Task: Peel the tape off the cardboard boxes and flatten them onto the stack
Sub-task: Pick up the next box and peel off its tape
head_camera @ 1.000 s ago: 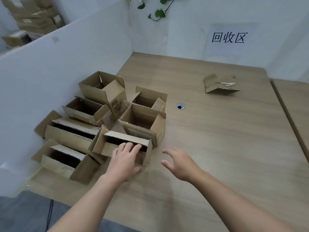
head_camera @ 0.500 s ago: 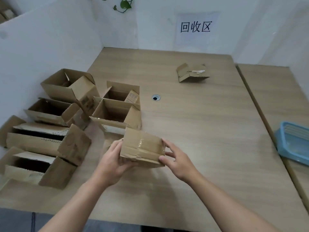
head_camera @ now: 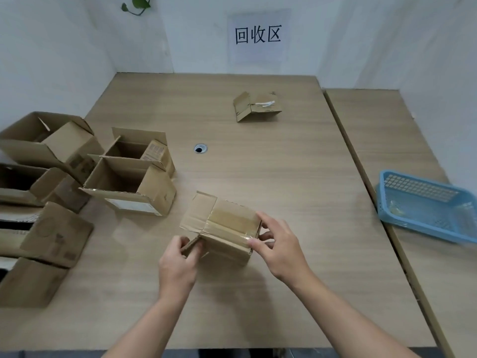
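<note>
A small cardboard box lies on the table in front of me, its taped bottom face turned up and clear tape running along its seam. My left hand grips a flap at the box's near left corner. My right hand holds the box's right end, with the fingertips at the tape's end on the edge. One flap sticks out to the far left of the box. A flattened box lies far back on the table.
Several open cardboard boxes crowd the table's left side against a white partition. A blue plastic basket sits on the neighbouring table at right. A cable hole is in the tabletop's middle. A paper sign hangs on the back wall.
Both hands took one small box from the left group, carried it to the middle of the table and turned it. My view swung to the right, bringing the blue basket into sight.
</note>
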